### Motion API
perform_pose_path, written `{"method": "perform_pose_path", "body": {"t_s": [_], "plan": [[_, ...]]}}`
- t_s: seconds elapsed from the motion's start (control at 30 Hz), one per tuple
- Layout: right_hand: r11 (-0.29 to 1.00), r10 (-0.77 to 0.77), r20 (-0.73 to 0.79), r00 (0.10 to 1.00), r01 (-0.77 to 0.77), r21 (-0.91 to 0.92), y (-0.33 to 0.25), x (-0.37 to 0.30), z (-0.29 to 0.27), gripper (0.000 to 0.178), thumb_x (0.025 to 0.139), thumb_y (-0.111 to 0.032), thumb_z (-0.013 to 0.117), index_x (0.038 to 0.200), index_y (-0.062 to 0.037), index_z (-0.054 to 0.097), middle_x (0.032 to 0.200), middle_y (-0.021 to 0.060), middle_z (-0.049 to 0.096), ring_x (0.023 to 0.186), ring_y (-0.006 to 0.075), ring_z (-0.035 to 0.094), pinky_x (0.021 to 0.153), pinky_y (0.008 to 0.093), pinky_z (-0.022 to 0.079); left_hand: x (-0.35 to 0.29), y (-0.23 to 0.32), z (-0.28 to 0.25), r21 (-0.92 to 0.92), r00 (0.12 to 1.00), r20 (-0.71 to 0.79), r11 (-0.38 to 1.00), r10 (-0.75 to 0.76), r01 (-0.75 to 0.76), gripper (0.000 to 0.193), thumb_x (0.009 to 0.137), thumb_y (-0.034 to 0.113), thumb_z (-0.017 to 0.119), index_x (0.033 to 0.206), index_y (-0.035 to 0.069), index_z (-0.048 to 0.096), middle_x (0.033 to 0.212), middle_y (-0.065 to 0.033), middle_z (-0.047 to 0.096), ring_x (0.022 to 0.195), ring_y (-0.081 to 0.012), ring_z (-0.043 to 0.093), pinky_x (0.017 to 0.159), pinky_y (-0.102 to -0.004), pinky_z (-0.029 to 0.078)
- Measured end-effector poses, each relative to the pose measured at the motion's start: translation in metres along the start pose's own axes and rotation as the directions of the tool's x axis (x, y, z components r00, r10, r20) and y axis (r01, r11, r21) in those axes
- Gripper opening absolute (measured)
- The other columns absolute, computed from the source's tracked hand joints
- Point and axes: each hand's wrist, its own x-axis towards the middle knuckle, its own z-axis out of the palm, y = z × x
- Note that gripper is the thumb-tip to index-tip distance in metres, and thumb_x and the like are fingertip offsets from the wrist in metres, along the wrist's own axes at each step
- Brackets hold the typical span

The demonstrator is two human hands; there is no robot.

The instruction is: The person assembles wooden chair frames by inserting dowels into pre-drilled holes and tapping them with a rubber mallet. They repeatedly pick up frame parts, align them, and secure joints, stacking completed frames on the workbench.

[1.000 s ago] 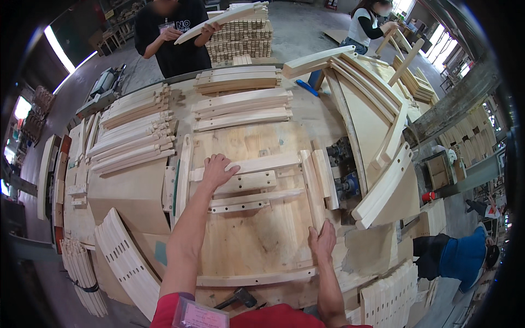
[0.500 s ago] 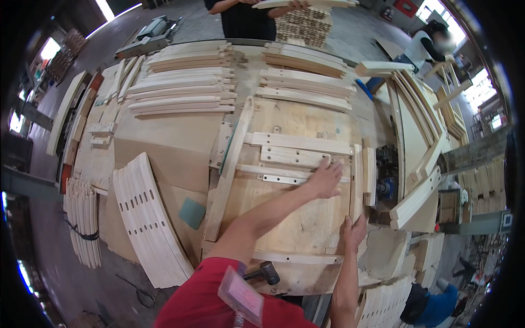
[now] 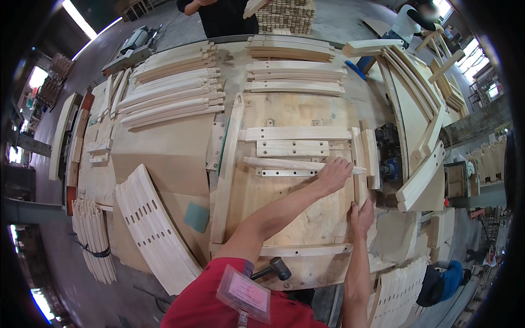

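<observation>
My left hand (image 3: 335,175) is closed over the right part of a slim wooden rail (image 3: 284,163), whose right end lies across a wooden post (image 3: 358,147). Lower on that post, my right hand (image 3: 362,216) grips its near end, thumb on the near side. Above the slim rail lie a drilled block (image 3: 292,148) and a wider rail (image 3: 301,133) that meets the post. A pale strip with dark holes (image 3: 287,173) is just below the slim rail. To the left stretches a long wooden leg (image 3: 225,191), and another rail (image 3: 306,250) lies nearest me.
A black-headed mallet (image 3: 280,269) lies at the near table edge. Stacked slats (image 3: 175,82) fill the far left, more slats (image 3: 295,71) the far middle. Slotted curved boards (image 3: 153,224) and a green pad (image 3: 196,216) are at left. A person (image 3: 227,19) stands across the table.
My left hand has moved from the drilled block onto the slim rail and closed on it. The rail has shifted right, its end now over the post. My right hand stays on the post.
</observation>
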Motion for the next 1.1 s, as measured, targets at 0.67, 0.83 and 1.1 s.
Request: {"method": "perform_pose_path", "body": {"t_s": [0.67, 0.83, 1.1], "plan": [[0.998, 0.055, 0.008, 0.998, -0.055, -0.004, 0.014, 0.019, 0.000, 0.059, 0.088, -0.034, 0.070, 0.131, 0.0023, 0.055, 0.119, 0.0259, 0.062, 0.113, 0.0454, 0.058, 0.096, 0.0520, 0.046, 0.011, -0.030, 0.006, -0.045, 0.991, 0.124, 0.997, -0.052, 0.058, 0.028, 0.090, 0.020, 0.070, 0.110, 0.004, 0.060, 0.101, -0.0135, 0.061, 0.103, -0.0330, 0.060, 0.086, -0.0453, 0.049], [0.999, 0.034, 0.006, 0.999, -0.035, 0.041, 0.011, 0.020, -0.002, 0.057, 0.087, -0.032, 0.070, 0.131, 0.0014, 0.055, 0.118, 0.0248, 0.062, 0.112, 0.0444, 0.058, 0.095, 0.0513, 0.046, 0.009, -0.034, 0.010, -0.048, 0.986, 0.147, 0.995, -0.075, 0.083, 0.028, 0.090, 0.018, 0.069, 0.112, 0.004, 0.060, 0.101, -0.0130, 0.061, 0.101, -0.0331, 0.060, 0.085, -0.0456, 0.049], [0.999, 0.033, 0.013, 0.999, -0.033, 0.002, 0.019, 0.028, -0.006, 0.065, 0.089, -0.037, 0.071, 0.136, 0.0043, 0.054, 0.127, 0.0253, 0.062, 0.119, 0.0441, 0.058, 0.100, 0.0499, 0.046, 0.011, -0.032, 0.022, -0.015, 0.992, 0.112, 0.998, -0.061, 0.063, 0.035, 0.092, 0.019, 0.066, 0.122, 0.004, 0.059, 0.104, -0.0133, 0.062, 0.101, -0.0325, 0.059, 0.086, -0.0460, 0.048]]}}
